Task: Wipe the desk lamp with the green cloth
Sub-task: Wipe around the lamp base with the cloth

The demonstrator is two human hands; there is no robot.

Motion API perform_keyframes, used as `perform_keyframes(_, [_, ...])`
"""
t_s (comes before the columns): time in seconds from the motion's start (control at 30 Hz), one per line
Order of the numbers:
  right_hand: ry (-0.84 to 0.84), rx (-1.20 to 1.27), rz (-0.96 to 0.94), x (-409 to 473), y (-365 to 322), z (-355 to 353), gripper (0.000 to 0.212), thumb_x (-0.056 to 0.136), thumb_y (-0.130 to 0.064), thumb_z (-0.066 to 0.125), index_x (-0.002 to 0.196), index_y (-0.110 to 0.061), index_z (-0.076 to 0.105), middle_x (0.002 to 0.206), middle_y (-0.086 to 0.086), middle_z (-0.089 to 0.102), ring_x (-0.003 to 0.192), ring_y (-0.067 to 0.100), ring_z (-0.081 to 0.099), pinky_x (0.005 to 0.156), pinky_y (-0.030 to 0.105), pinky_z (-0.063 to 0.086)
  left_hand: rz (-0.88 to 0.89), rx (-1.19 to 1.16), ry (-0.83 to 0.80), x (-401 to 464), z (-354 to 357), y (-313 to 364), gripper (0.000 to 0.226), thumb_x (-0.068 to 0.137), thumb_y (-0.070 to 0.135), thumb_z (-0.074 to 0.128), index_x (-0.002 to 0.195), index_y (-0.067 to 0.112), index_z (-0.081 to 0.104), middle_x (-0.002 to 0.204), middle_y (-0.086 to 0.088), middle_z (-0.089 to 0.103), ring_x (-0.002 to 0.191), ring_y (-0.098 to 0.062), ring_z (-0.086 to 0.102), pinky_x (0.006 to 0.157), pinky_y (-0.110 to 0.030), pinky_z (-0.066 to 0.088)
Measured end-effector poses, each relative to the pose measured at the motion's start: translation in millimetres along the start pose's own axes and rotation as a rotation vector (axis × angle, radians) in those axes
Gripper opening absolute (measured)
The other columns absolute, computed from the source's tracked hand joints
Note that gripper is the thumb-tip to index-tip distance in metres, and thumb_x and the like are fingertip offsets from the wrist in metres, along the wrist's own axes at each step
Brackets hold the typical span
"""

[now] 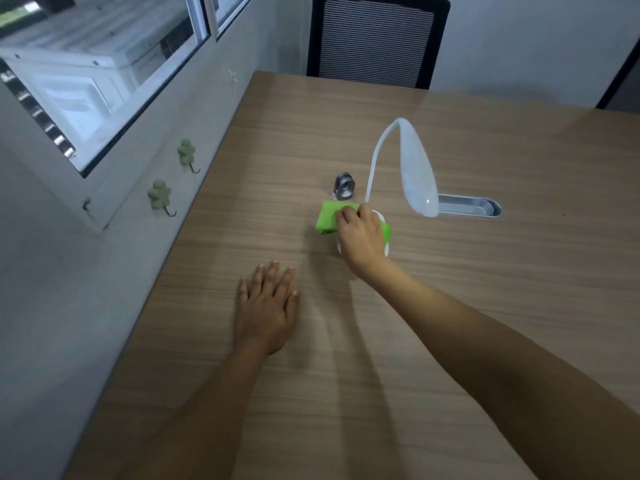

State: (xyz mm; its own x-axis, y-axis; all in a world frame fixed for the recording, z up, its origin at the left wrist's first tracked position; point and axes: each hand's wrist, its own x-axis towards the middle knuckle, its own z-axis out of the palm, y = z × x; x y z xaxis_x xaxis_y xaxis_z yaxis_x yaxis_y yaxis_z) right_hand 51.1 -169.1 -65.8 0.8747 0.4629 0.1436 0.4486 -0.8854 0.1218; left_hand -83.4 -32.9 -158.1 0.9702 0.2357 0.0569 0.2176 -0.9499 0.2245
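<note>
A white desk lamp [417, 171] stands on the wooden desk [485, 289], its thin neck arching up and its long head hanging down to the right. My right hand [362, 237] presses a folded green cloth [327, 220] onto the lamp's white base, which is mostly hidden under hand and cloth. My left hand [268, 306] lies flat on the desk, palm down, fingers spread, well to the near left of the lamp.
A small metal ring-shaped object [344, 186] stands just behind the cloth. A metal cable slot [467, 206] is set in the desk right of the lamp. A black mesh chair [377, 39] stands at the far edge. The wall with clover hooks [160, 195] runs along the left.
</note>
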Motion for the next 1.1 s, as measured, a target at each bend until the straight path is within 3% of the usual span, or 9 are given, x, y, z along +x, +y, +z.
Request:
perform_keyframes(0.07, [-0.093, 0.017, 0.055, 8, -5, 10, 0.029, 0.058, -0.010, 0.041, 0.046, -0.012, 0.068, 0.051, -0.001, 0.064, 0.056, 0.021, 0.064, 0.050, 0.018, 0.047, 0.000, -0.007, 0.004, 0, 0, -1, 0.057, 0.090, 0.048, 0.021, 0.143, 0.033, 0.036, 0.154, 0.000, 0.034, 0.144, -0.025, 0.027, 0.115, -0.050, 0.019])
perform_keyframes(0.17, [-0.159, 0.039, 0.106, 8, -9, 18, 0.027, 0.054, -0.012, 0.044, 0.041, -0.010, 0.067, 0.046, 0.000, 0.062, 0.058, 0.021, 0.066, 0.054, 0.018, 0.049, -0.003, -0.011, 0.006, 0, 0, -1, 0.056, 0.090, 0.047, 0.022, 0.143, 0.033, 0.037, 0.154, 0.000, 0.035, 0.144, -0.025, 0.027, 0.114, -0.051, 0.020])
perform_keyframes(0.33, [0.065, -0.078, 0.074, -23, -5, 28, 0.035, 0.058, -0.010, 0.032, 0.047, -0.012, 0.066, 0.049, 0.000, 0.061, 0.056, 0.021, 0.061, 0.050, 0.022, 0.046, -0.002, 0.008, 0.015, 1, 1, -1, 0.055, 0.090, 0.046, 0.025, 0.141, 0.031, 0.041, 0.152, -0.001, 0.039, 0.142, -0.025, 0.032, 0.113, -0.051, 0.023])
perform_keyframes(0.47, [0.185, -0.084, -0.072, -67, 7, 33, 0.014, 0.054, -0.010, 0.052, 0.058, -0.014, 0.065, 0.058, 0.000, 0.064, 0.065, 0.026, 0.058, 0.055, 0.028, 0.043, -0.005, 0.008, 0.002, 0, 2, -1, 0.057, 0.090, 0.047, 0.022, 0.143, 0.032, 0.037, 0.154, 0.000, 0.034, 0.144, -0.024, 0.027, 0.114, -0.051, 0.021])
perform_keyframes(0.57, [0.227, 0.014, -0.098, -68, 20, 30, 0.022, 0.057, -0.008, 0.046, 0.066, -0.012, 0.067, 0.067, 0.002, 0.068, 0.064, 0.029, 0.060, 0.053, 0.027, 0.047, -0.009, -0.005, -0.009, 0, 2, 0, 0.059, 0.090, 0.048, 0.018, 0.145, 0.032, 0.033, 0.156, 0.001, 0.030, 0.146, -0.023, 0.021, 0.116, -0.050, 0.016])
perform_keyframes(0.7, [0.161, 0.175, -0.016, -35, 36, 21, 0.026, 0.052, 0.001, 0.072, 0.076, -0.006, 0.069, 0.080, 0.009, 0.073, 0.073, 0.036, 0.063, 0.061, 0.034, 0.054, -0.010, -0.023, -0.018, 1, 2, 0, 0.062, 0.088, 0.049, 0.015, 0.145, 0.033, 0.031, 0.157, 0.002, 0.027, 0.147, -0.022, 0.019, 0.117, -0.049, 0.013])
perform_keyframes(0.8, [0.116, 0.259, -0.136, -29, 44, 27, 0.033, 0.056, 0.002, 0.057, 0.084, -0.001, 0.073, 0.087, 0.019, 0.076, 0.076, 0.042, 0.069, 0.068, 0.046, 0.061, -0.014, -0.013, -0.023, 0, 1, -1, 0.063, 0.087, 0.050, 0.012, 0.145, 0.034, 0.029, 0.158, 0.003, 0.025, 0.147, -0.021, 0.017, 0.117, -0.048, 0.012])
perform_keyframes(0.9, [0.064, 0.286, -0.196, -46, 47, 42, 0.048, 0.063, -0.005, 0.038, 0.095, 0.000, 0.073, 0.100, 0.021, 0.075, 0.092, 0.045, 0.069, 0.079, 0.055, 0.057, -0.011, -0.010, -0.027, 0, 0, -1, 0.062, 0.088, 0.050, 0.012, 0.146, 0.034, 0.029, 0.158, 0.002, 0.025, 0.147, -0.022, 0.017, 0.117, -0.048, 0.013])
perform_keyframes(1.1, [0.141, 0.342, -0.273, -99, 74, 40, 0.051, 0.068, -0.008, 0.033, 0.100, -0.001, 0.072, 0.107, 0.019, 0.073, 0.100, 0.038, 0.069, 0.085, 0.051, 0.057, -0.009, -0.002, -0.035, 0, -1, 0, 0.063, 0.087, 0.050, 0.010, 0.146, 0.034, 0.028, 0.158, 0.001, 0.025, 0.147, -0.024, 0.018, 0.117, -0.049, 0.012])
